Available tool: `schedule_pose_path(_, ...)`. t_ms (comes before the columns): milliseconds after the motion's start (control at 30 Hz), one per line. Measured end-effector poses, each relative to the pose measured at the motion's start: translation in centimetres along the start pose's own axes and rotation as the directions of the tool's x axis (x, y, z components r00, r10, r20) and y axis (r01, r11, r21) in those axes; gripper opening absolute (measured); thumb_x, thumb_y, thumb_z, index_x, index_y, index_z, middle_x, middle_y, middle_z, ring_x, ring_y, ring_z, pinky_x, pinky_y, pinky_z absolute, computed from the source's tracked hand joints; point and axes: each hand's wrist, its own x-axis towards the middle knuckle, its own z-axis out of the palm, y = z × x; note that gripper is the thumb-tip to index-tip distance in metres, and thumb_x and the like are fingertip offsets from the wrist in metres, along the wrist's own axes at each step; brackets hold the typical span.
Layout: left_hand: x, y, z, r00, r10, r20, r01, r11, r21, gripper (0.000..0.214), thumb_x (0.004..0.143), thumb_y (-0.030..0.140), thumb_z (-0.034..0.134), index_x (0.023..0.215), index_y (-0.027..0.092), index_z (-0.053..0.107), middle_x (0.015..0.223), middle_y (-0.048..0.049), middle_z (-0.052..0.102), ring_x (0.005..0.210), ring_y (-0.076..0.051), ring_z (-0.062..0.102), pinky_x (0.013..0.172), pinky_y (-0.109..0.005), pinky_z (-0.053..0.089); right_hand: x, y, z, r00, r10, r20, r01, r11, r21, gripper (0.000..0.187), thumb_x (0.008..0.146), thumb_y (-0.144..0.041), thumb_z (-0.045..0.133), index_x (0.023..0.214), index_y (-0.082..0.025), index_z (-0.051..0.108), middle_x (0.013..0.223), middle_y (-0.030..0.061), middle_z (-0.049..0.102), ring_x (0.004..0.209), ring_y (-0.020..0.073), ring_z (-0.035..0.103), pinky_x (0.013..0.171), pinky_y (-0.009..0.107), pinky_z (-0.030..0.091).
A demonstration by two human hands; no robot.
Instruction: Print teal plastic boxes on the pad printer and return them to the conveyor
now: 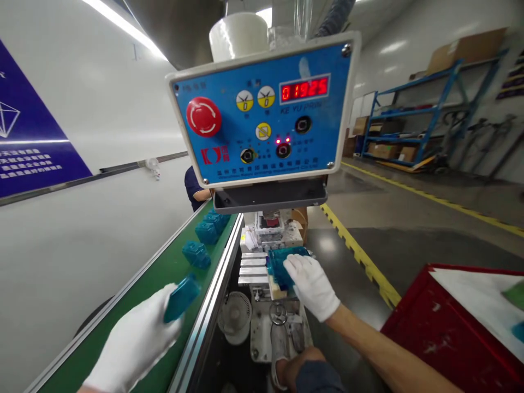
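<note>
In a white glove, my left hand (141, 338) is closed around a blue translucent plastic part (183, 297), holding it tilted over the green conveyor belt. My right hand (311, 284), also gloved, has its fingers bent over a larger-looking blue translucent plastic piece (282, 262). That piece sits on a fixture with a pale block (277, 293) on the slotted metal machine bed (252, 268). The hand covers part of its right side. Beyond my left hand, several similar blue parts (196, 254) stand in a row on the belt.
A blue control panel (229, 136) with a red stop button (203, 117) hangs ahead above the bed. The green conveyor (155, 273) runs along my left; another person (195, 185) is at its far end. To the right stands a red-sided bin (442, 327). A foot (279, 349) shows below.
</note>
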Motion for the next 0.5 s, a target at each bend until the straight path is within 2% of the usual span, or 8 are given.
schedule_pose_path(67, 2.4, 6.5, -1.2, 0.952, 0.260, -0.164, -0.262, 0.965, 0.006, 0.032, 0.088, 0.024, 0.054, 0.119, 0.023, 0.062, 0.107, -0.0071, 0.075, 0.093, -0.026, 0.074, 0.082, -0.037, 0.058, 0.7, 0.8, -0.2, 0.985, 0.169, 0.042, -0.174, 0.970, 0.169, 0.037, 0.078, -0.011, 0.062, 0.114, -0.016, 0.070, 0.113, 0.0139, 0.076, 0.103, 0.0290, 0.072, 0.095, 0.045, 0.055)
schedule_pose_path(100, 3.6, 9.2, -1.1, 0.901, 0.369, -0.227, -0.376, 0.927, 0.015, 0.035, 0.084, 0.018, 0.056, 0.118, 0.021, 0.062, 0.116, -0.0092, 0.073, 0.105, -0.027, 0.072, 0.092, -0.038, 0.057, 0.7, 1.2, -1.0, 0.941, 0.331, 0.070, -0.338, 0.904, 0.262, 0.037, 0.079, -0.018, 0.066, 0.116, -0.017, 0.069, 0.111, 0.0125, 0.077, 0.101, 0.0281, 0.072, 0.093, 0.044, 0.057)
schedule_pose_path(133, 4.6, 11.6, -0.7, 0.849, 0.457, -0.266, -0.470, 0.883, 0.016, 0.040, 0.079, 0.011, 0.057, 0.118, 0.020, 0.061, 0.121, -0.0105, 0.071, 0.113, -0.027, 0.069, 0.100, -0.039, 0.054, 0.5, 1.4, -2.2, 0.856, 0.508, 0.097, -0.510, 0.796, 0.326, 0.040, 0.080, -0.029, 0.070, 0.118, -0.018, 0.068, 0.109, 0.0113, 0.077, 0.098, 0.0277, 0.073, 0.090, 0.042, 0.058)
schedule_pose_path(200, 6.5, 15.7, 0.6, 0.765, 0.583, -0.273, -0.604, 0.797, 0.008, 0.051, 0.072, 0.004, 0.059, 0.120, 0.019, 0.060, 0.123, -0.0110, 0.069, 0.116, -0.027, 0.066, 0.105, -0.040, 0.052, -0.6, 1.7, -5.3, 0.613, 0.783, 0.108, -0.753, 0.537, 0.381, 0.055, 0.076, -0.054, 0.074, 0.119, -0.019, 0.068, 0.103, 0.0101, 0.077, 0.093, 0.0290, 0.074, 0.084, 0.042, 0.059)
schedule_pose_path(233, 7.2, 17.5, 1.4, 0.735, 0.630, -0.250, -0.651, 0.759, 0.002, 0.052, 0.070, 0.003, 0.060, 0.120, 0.018, 0.059, 0.122, -0.0112, 0.069, 0.115, -0.028, 0.065, 0.105, -0.041, 0.052, -1.4, 1.8, -6.9, 0.507, 0.857, 0.091, -0.806, 0.434, 0.402, 0.062, 0.072, -0.063, 0.074, 0.116, -0.019, 0.068, 0.100, 0.0097, 0.077, 0.092, 0.0303, 0.074, 0.083, 0.043, 0.059)
schedule_pose_path(267, 7.8, 19.1, 2.2, 0.711, 0.668, -0.220, -0.685, 0.729, -0.003, 0.051, 0.070, 0.004, 0.062, 0.119, 0.018, 0.060, 0.120, -0.0114, 0.069, 0.113, -0.029, 0.065, 0.103, -0.042, 0.053, -2.2, 1.8, -8.3, 0.434, 0.898, 0.072, -0.827, 0.365, 0.427, 0.066, 0.067, -0.069, 0.074, 0.112, -0.020, 0.069, 0.097, 0.0091, 0.078, 0.091, 0.0314, 0.075, 0.083, 0.043, 0.060)
schedule_pose_path(400, 8.8, 23.7, 4.4, 0.653, 0.748, -0.119, -0.756, 0.653, -0.038, 0.041, 0.077, 0.010, 0.066, 0.117, 0.018, 0.060, 0.118, -0.0114, 0.067, 0.112, -0.030, 0.062, 0.099, -0.043, 0.052, -4.8, 2.1, -11.7, 0.321, 0.945, 0.067, -0.818, 0.240, 0.522, 0.065, 0.052, -0.074, 0.077, 0.092, -0.023, 0.068, 0.083, 0.0063, 0.077, 0.083, 0.0328, 0.075, 0.080, 0.043, 0.062)
schedule_pose_path(500, 8.5, 24.4, 5.3, 0.635, 0.762, -0.128, -0.772, 0.621, -0.135, 0.042, 0.082, 0.024, 0.074, 0.121, 0.019, 0.059, 0.123, -0.0101, 0.065, 0.116, -0.030, 0.060, 0.104, -0.043, 0.050, -6.1, 2.5, -11.9, 0.258, 0.960, 0.105, -0.841, 0.170, 0.514, 0.064, 0.047, -0.071, 0.081, 0.088, -0.023, 0.068, 0.087, 0.0073, 0.078, 0.086, 0.0347, 0.074, 0.082, 0.045, 0.063)
